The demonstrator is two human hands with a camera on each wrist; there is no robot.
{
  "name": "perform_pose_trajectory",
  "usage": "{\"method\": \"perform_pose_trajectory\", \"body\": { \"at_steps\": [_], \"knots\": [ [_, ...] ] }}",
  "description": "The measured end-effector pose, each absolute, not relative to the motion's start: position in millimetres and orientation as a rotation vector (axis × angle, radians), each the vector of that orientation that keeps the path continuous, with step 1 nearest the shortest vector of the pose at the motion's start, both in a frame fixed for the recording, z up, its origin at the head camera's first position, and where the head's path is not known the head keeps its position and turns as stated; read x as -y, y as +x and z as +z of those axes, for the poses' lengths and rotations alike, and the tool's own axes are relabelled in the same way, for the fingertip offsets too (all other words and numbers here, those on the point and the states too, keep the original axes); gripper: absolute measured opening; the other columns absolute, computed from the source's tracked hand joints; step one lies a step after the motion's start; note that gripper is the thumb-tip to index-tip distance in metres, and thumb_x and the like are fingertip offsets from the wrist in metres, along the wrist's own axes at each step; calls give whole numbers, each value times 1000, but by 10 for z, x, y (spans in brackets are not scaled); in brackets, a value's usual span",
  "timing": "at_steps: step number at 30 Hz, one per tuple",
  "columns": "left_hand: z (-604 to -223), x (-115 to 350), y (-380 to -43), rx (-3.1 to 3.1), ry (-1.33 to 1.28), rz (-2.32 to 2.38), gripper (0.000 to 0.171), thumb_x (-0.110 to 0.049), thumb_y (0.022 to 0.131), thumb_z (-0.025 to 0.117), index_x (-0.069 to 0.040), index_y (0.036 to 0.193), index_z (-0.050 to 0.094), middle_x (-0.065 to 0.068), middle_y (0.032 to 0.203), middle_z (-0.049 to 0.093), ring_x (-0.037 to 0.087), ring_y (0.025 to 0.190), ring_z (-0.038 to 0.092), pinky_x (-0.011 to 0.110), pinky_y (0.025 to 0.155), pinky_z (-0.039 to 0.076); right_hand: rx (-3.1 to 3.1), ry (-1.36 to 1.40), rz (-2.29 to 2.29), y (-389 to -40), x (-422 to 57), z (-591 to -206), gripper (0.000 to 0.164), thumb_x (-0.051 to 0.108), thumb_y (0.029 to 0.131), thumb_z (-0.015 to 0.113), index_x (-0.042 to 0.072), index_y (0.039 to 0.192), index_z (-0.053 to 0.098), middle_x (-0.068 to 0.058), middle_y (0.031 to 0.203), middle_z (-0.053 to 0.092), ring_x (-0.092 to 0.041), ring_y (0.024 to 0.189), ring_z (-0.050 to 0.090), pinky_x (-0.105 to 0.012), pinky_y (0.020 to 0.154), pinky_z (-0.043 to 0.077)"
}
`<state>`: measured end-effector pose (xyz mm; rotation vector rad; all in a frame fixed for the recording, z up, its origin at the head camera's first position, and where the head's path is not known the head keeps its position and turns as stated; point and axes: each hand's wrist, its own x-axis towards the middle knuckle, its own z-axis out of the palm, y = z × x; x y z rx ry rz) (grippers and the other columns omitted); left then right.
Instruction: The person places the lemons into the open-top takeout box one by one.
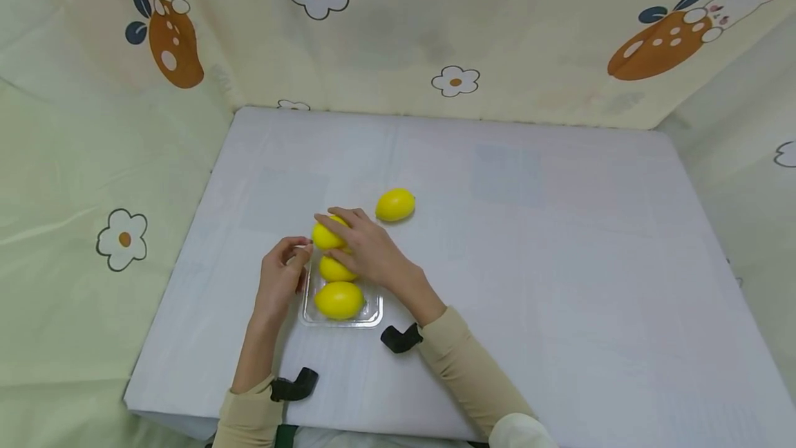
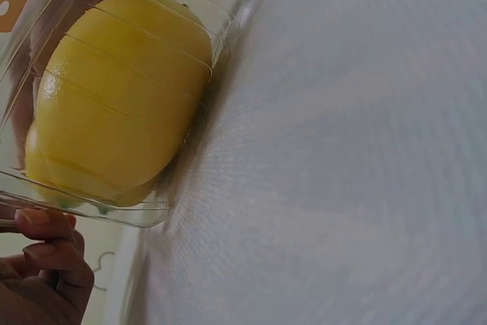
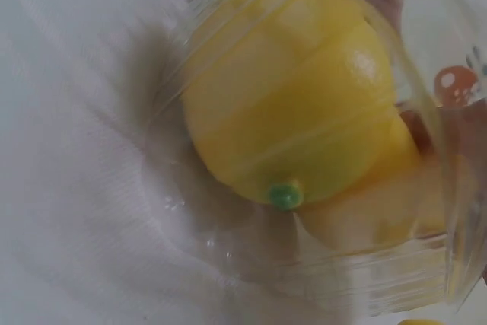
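Note:
A clear plastic container (image 1: 373,315) lies on the table, holding several yellow lemons. The front lemon (image 1: 338,301) is fully visible; the middle lemon (image 1: 336,269) is partly under my right thumb. My left hand (image 1: 281,275) pinches the container's left rim between thumb and fingers, as the left wrist view also shows. At the far end, my right hand (image 1: 373,251) grips another lemon (image 1: 327,236), fingers over its top and thumb on the near side. Through the container wall, the right wrist view shows a lemon (image 3: 289,97) with a green stem tip.
One more lemon (image 1: 395,204) lies loose on the white-covered table (image 1: 528,261), just beyond my right hand. Cream curtains (image 1: 385,40) with rabbit and flower prints hang behind the table and at its sides. Black wrist mounts (image 1: 401,339) stick out from both wrists.

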<state>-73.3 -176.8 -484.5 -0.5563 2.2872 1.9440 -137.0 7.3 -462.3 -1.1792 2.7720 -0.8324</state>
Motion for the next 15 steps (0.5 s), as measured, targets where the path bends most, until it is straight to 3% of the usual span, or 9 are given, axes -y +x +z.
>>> {"method": "perform_pose_trajectory", "body": {
  "at_steps": [15],
  "knots": [
    [-4817, 1769, -717, -2288, -563, 1924, 27, -24, 104, 59, -8, 126, 62, 10, 94, 59, 14, 50, 42, 20, 49, 41, -2762, -1210, -1046, -1286, -257, -4634, 54, 18, 95, 75, 11, 144, 56, -15, 150, 52, -30, 136, 53, -40, 113, 46]
  ]
}}
